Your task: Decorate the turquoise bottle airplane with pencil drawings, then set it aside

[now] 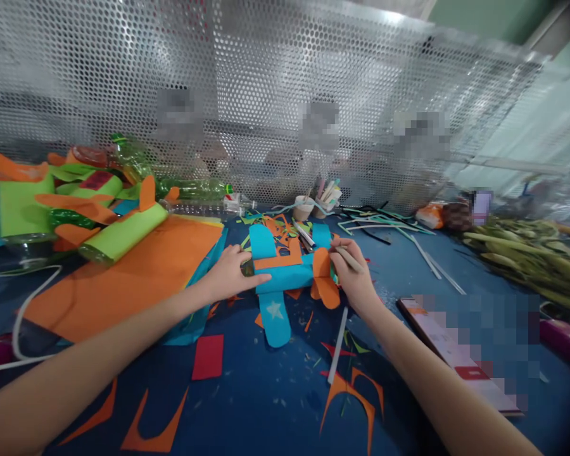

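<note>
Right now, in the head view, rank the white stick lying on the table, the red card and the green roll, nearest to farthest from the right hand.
1. White stick: just below the right hand.
2. Red card: lower left, on the blue table.
3. Green roll: far left, on the orange sheet.
</note>
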Available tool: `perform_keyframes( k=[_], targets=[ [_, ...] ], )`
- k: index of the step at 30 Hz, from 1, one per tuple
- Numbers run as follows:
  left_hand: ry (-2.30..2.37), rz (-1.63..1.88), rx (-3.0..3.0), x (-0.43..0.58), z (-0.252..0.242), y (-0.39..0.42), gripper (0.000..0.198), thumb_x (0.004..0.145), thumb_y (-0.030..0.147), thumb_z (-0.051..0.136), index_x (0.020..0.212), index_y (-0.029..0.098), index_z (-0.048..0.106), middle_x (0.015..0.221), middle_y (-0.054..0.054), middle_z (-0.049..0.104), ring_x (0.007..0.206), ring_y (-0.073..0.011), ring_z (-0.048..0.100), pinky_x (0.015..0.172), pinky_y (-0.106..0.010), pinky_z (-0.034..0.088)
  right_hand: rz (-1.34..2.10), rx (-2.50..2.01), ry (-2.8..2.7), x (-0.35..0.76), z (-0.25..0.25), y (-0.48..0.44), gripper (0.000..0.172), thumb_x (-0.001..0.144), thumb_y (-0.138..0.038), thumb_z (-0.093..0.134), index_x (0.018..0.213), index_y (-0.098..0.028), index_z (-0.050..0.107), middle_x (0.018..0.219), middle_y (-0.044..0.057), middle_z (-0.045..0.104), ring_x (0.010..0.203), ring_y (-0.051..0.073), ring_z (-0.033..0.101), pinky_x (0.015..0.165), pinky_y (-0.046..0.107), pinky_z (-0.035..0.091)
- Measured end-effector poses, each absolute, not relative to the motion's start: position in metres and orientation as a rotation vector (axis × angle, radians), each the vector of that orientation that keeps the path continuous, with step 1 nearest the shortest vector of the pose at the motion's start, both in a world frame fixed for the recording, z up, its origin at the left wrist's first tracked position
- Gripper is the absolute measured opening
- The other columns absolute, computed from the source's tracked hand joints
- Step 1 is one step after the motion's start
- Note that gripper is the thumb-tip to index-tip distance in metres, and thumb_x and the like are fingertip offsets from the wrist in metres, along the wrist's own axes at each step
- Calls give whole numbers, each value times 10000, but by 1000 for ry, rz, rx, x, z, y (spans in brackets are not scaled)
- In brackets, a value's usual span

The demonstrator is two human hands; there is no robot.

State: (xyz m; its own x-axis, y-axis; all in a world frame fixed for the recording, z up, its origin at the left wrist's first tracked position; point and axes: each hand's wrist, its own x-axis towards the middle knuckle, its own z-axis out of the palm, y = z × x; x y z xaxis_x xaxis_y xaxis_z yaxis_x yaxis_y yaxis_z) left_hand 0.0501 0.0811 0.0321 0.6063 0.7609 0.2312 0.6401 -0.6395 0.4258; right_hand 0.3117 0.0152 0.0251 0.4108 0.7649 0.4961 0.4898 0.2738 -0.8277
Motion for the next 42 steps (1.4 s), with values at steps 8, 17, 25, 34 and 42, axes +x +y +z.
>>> perform_keyframes(
  k=[8, 17, 25, 34, 42],
  targets=[
    [1057, 853, 2650, 57, 20, 60, 583, 625, 719, 654, 818, 173, 590, 918, -66, 455, 925, -262, 473, 827, -408, 443, 534, -1134, -1375, 265, 81, -27, 115, 832, -355, 520, 889, -258, 493, 596, -38, 512, 569, 164, 528, 583, 306, 421],
    [971, 1092, 2688, 57, 10, 55, 631, 646, 739, 621, 924, 173, 648, 877, -70, 459, 885, -256, 457, 820, -417, 438, 672, -1269, -1516, 237, 49, -15, 226, 868, -357, 538, 716, -245, 413, 473, -71, 464, 427, 121, 415, 471, 267, 328],
    [935, 1110, 2709, 57, 11, 54, 595, 676, 713, 611, 859, 147, 644, 875, -88, 468, 853, -250, 454, 785, -409, 439, 642, -1339, -1548, 235, 45, -14, 227, 872, -368, 529, 713, -243, 426, 487, -60, 499, 439, 126, 444, 477, 271, 346],
    [924, 1183, 2727, 58, 6, 55, 537, 668, 663, 659, 849, 158, 633, 871, -74, 470, 859, -245, 453, 779, -408, 447, 769, -1320, -1551, 231, 47, -16, 216, 863, -360, 556, 737, -238, 431, 541, -41, 550, 508, 137, 513, 515, 266, 383],
    [901, 1235, 2741, 59, 7, 55, 550, 647, 641, 694, 879, 145, 645, 849, -62, 452, 835, -235, 462, 773, -402, 458, 803, -1344, -1567, 234, 47, -17, 193, 871, -314, 535, 728, -234, 433, 485, -57, 527, 444, 115, 463, 469, 245, 354]
  ],
)
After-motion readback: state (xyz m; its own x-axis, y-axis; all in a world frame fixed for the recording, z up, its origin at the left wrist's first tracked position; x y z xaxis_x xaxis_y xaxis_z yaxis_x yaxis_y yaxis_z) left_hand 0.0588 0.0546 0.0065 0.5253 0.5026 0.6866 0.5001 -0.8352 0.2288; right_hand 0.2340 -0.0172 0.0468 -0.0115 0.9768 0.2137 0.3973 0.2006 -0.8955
